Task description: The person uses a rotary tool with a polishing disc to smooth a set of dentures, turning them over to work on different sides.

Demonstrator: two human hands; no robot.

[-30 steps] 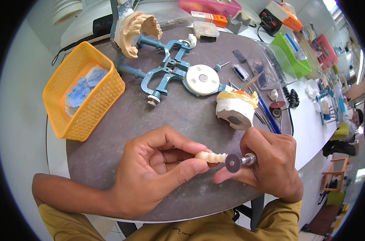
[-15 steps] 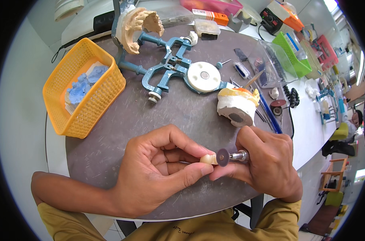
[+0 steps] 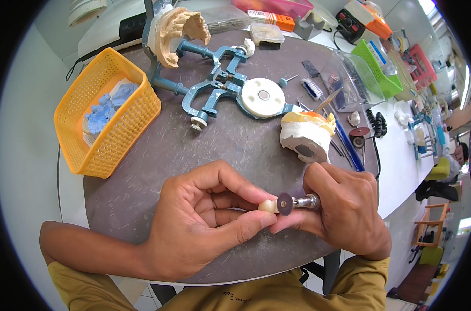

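Note:
Between the thumb and forefinger of my left hand point(image 3: 204, 212) is a small ivory-coloured artificial tooth point(image 3: 267, 206). My right hand point(image 3: 344, 210) is closed round a metal rotary handpiece point(image 3: 309, 201), most of it hidden by the fingers. A thin dark cutting disc point(image 3: 285, 203) on its tip stands at the right side of the tooth; whether they touch I cannot tell. My right thumb reaches below the disc, close to my left thumb. Just beyond my right hand sits a white plaster dental model point(image 3: 303, 136) with yellow and orange wax on top.
A blue articulator point(image 3: 213, 85) carries a beige tooth cast point(image 3: 174, 39) and a white round plate point(image 3: 263, 98). On the left stands a yellow basket point(image 3: 124, 132) holding a blue mould point(image 3: 107, 110). A brush point(image 3: 312, 89), a blue pen point(image 3: 349, 146) and a clear box point(image 3: 352, 78) lie to the right.
The disc has shifted very slightly left against the tooth's side, and the tooth looks turned a little in my left fingers. Both hands otherwise keep their places.

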